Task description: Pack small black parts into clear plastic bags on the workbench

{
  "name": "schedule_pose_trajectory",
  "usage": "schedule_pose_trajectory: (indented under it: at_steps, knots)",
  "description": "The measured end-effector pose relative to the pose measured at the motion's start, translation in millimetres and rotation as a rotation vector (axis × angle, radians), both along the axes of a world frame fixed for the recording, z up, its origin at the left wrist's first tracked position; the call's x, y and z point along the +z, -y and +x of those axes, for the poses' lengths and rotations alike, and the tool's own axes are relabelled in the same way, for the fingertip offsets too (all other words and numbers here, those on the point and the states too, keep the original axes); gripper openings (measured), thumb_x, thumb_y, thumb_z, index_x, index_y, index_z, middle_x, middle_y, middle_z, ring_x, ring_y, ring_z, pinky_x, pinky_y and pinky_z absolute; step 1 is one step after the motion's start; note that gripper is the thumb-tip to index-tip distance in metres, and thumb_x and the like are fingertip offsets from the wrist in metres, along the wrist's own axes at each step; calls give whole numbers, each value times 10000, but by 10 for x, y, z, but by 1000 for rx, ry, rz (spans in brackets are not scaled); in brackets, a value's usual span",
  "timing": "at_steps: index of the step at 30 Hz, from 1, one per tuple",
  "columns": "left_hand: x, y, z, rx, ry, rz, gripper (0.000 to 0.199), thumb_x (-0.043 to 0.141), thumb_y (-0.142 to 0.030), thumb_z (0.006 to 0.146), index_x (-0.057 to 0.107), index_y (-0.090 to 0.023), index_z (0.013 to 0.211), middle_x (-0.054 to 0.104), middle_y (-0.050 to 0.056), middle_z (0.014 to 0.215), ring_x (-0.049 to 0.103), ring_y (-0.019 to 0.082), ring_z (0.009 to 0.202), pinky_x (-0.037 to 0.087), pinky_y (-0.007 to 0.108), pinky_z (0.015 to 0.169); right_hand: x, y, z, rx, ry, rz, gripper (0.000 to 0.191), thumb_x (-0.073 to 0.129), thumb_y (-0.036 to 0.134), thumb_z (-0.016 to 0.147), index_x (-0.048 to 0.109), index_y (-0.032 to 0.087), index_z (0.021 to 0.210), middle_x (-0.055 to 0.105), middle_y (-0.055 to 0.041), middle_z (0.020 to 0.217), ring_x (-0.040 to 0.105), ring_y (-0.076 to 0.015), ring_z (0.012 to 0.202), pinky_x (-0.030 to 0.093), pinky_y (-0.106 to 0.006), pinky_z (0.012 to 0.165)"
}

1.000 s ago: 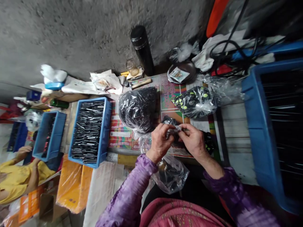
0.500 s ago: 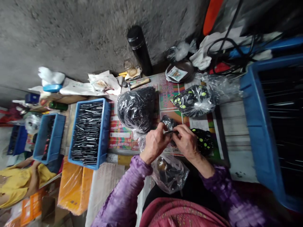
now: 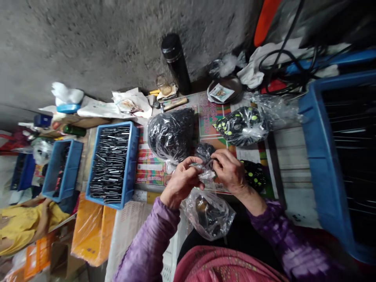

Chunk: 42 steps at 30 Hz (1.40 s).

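Observation:
Clear crinkled plastic (image 3: 207, 174) lies between my hands, at the neck of a small bag with dark contents (image 3: 203, 152). My left hand (image 3: 184, 178) has its thumb and fingers bent at the left side of this plastic. My right hand (image 3: 229, 169) pinches at its right side, the fingertips close to the small bag. A larger clear bag of black items (image 3: 170, 135) sits behind my left hand. Behind my right hand is a bag with black, green-dotted contents (image 3: 242, 125), and more dotted black material (image 3: 253, 174) lies beside my wrist. An open clear bag (image 3: 210, 215) rests near my lap.
A blue crate of black pieces (image 3: 133, 168) stands left, a large blue bin (image 3: 319, 156) right. Along the wall are a black flask (image 3: 178, 64), a brush-like wooden handle (image 3: 175, 103) and a round dish (image 3: 237, 88). A person in yellow (image 3: 22, 227) is far left.
My left hand has moved left and its grip has loosened, showing more clear plastic between the hands. My right hand has shifted slightly. The camera view has moved a little.

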<state>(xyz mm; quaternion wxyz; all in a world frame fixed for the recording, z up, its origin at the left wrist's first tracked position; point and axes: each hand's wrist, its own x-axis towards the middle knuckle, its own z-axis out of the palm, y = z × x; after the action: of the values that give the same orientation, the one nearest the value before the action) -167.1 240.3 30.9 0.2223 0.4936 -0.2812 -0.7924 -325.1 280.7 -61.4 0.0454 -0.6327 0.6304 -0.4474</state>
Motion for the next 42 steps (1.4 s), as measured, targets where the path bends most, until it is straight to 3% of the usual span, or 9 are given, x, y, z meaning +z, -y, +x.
schedule_pose_trajectory:
  at_steps: [10, 18, 22, 24, 27, 30, 34, 38, 42]
  knots:
    - [-157, -283, 3, 115, -230, 205, 549, 803, -350, 720, 485, -220, 1148, 659, -21, 705, 349, 36, 423, 486, 224, 493, -237, 163, -144, 4, -167, 53, 245, 504, 23, 858, 679, 174, 938, 687, -86, 961, 656, -226, 911, 526, -323, 817]
    - [-88, -376, -33, 189, -142, 167, 677, 918, -338, 629, 496, -168, 1132, 705, 4, 773, 539, 79, 487, 525, 257, 539, -100, 53, -97, -11, -40, 25, 205, 510, 97, 892, 681, 166, 981, 667, -109, 980, 652, -227, 883, 536, -327, 760]
    - [-44, -399, -45, 179, -92, 136, 715, 938, -320, 607, 508, -157, 1155, 730, 18, 805, 612, 103, 545, 574, 306, 631, 11, -132, -55, -93, 275, 257, 278, 543, 398, 955, 670, 180, 837, 674, -102, 858, 623, -207, 712, 509, -326, 653]
    - [-29, -414, -46, 151, -81, 142, 714, 928, -271, 590, 508, -166, 1158, 745, 30, 836, 641, 121, 577, 580, 313, 641, 94, -213, -25, -3, 573, 515, 483, 524, 602, 939, 629, 188, 714, 609, -63, 661, 582, -190, 595, 468, -311, 562]
    - [-10, -426, -31, 98, -123, 174, 679, 871, -254, 596, 488, -188, 1153, 756, 50, 857, 655, 142, 584, 573, 302, 600, 247, -283, 44, 262, 1125, 884, 582, 596, 760, 832, 621, 183, 763, 469, 26, 519, 508, -152, 451, 393, -265, 439]
    - [13, -433, 13, -27, -96, 175, 583, 768, -306, 690, 469, -203, 1180, 752, 58, 859, 659, 163, 548, 557, 303, 554, 358, -292, 99, 287, 1366, 929, 580, 751, 726, 706, 640, 168, 823, 485, 49, 541, 454, -109, 419, 356, -228, 404]
    - [11, -445, 65, -137, 158, -56, 434, 707, -409, 826, 527, -182, 1148, 677, 7, 751, 646, 149, 545, 523, 268, 560, 380, -256, 89, 101, 1139, 830, 546, 805, 678, 621, 632, 173, 738, 645, -31, 655, 563, -148, 537, 461, -260, 489]
    - [-83, -419, 21, -67, 295, -308, 434, 770, -487, 794, 624, -151, 1027, 665, 28, 887, 603, 98, 580, 491, 238, 559, 433, -213, 28, 52, 702, 785, 380, 696, 573, 741, 552, 225, 693, 548, 15, 503, 487, -149, 442, 352, -260, 447]
    - [-219, -310, -122, 21, 257, -225, 519, 733, -639, 767, 654, -135, 861, 606, 10, 742, 569, 111, 618, 494, 237, 555, 588, -215, 18, 40, 281, 651, 180, 621, 363, 800, 565, 224, 699, 550, 9, 499, 495, -149, 460, 298, -274, 501]
